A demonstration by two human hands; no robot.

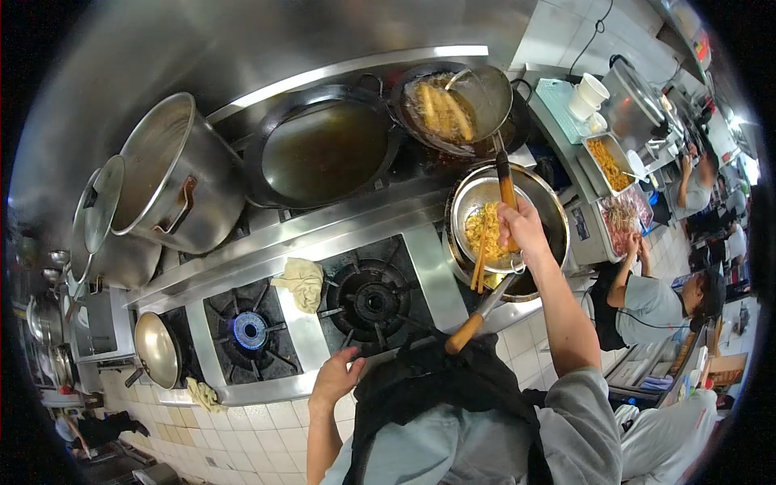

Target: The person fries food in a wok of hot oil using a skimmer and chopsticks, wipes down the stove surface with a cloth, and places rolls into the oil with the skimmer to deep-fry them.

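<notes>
Head view: the right hand [521, 230], at three o'clock, is clamped around the wooden handle of a skimmer [490, 90]. The skimmer's round mesh reaches out to one o'clock, over one side of a frying wok [401, 113] that stands just past twelve. Long browned pieces [443, 113] lie in bubbling oil there, next to and partly behind the mesh; whether the mesh touches the oil, I cannot tell.

Below the right hand, also toward three o'clock, a small metal bowl [457, 217] holding yellow food [478, 230] sits within a larger bowl [556, 208]. A pair of chopsticks [480, 263] slants over its edge. Toward five o'clock, a second utensil [466, 331] points its wooden handle back at the wearer.

The left hand [339, 377], near seven o'clock, holds nothing; its fingers are apart, close to the stove's front edge. An unlit burner [372, 301] is at six o'clock. At eight, a folded cloth [301, 284] lies between that burner and a lit one [250, 330] with a blue flame. A wide wok [323, 153] of oil sits at eleven, and a tall pot [190, 198] leans in view at ten.
</notes>
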